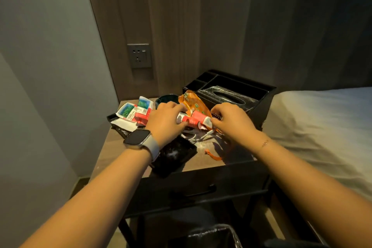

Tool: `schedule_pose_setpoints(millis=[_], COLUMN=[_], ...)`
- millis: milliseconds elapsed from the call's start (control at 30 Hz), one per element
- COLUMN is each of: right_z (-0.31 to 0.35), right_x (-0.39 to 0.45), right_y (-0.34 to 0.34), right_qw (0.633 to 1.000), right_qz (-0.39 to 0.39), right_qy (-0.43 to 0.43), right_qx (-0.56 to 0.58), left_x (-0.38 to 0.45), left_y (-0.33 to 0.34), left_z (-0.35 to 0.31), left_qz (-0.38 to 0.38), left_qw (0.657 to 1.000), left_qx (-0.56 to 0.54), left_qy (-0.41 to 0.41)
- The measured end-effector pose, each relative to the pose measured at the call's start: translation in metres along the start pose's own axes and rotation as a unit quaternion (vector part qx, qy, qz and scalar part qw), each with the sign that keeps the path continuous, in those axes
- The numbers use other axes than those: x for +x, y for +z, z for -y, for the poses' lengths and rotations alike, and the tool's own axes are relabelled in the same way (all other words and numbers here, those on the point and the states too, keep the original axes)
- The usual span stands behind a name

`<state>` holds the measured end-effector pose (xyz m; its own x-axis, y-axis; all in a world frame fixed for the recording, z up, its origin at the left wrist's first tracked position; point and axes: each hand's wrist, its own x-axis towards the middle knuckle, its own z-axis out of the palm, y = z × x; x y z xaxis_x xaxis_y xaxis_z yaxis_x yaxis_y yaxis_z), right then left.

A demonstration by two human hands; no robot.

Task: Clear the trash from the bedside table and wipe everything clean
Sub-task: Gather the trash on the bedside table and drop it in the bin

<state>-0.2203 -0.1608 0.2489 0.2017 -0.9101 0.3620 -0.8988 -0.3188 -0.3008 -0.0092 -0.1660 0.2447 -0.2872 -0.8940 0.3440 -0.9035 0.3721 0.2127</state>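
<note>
On the brown bedside table (112,147) lies a heap of trash. My left hand (165,121), with a watch on its wrist, curls round the left end of a red and white wrapper (193,120). My right hand (229,120) pinches the same wrapper's right end. Behind it sits an orange snack bag (193,102). Red, white and green packets (134,111) are piled to the left on a dark tray (112,118). A white cable (201,136) and an orange scrap (213,156) lie under my hands amid dusty crumbs.
A black organizer with a tissue box (227,94) stands at the back right. A dark bowl (168,98) sits behind my left hand, and a black square tray (175,155) near the front edge. The bed (322,123) is on the right. A lined bin (211,235) stands below.
</note>
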Motion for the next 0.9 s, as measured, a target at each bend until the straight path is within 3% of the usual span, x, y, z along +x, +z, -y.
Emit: schedule_pose_setpoints(millis=[100, 233, 433, 633, 767, 900], right_z=[-0.001, -0.006, -0.014, -0.007, -0.007, -0.011], right_x=[0.023, 0.029, 0.012, -0.026, -0.066, -0.111], right_y=[0.023, 0.045, 0.039, 0.001, -0.021, -0.028], right_qw=[0.995, 0.987, 0.998, 0.977, 0.960, 0.964], right_qz=[0.050, 0.072, -0.059, -0.161, -0.155, -0.113], right_qy=[-0.009, -0.022, -0.009, 0.023, 0.035, 0.027], right_qx=[-0.085, -0.139, -0.017, 0.135, 0.229, 0.240], left_x=[0.020, 0.021, 0.012, 0.002, -0.024, -0.072], left_y=[0.017, 0.036, 0.032, -0.009, -0.032, -0.046], left_z=[0.013, 0.024, 0.030, 0.014, -0.003, -0.027], left_qz=[0.078, -0.017, -0.168, -0.229, -0.232, -0.214], left_qw=[0.995, 0.997, 0.984, 0.963, 0.951, 0.946], left_qx=[0.068, 0.069, -0.046, -0.140, -0.202, -0.240], left_qy=[0.011, 0.040, 0.039, 0.002, -0.013, -0.027])
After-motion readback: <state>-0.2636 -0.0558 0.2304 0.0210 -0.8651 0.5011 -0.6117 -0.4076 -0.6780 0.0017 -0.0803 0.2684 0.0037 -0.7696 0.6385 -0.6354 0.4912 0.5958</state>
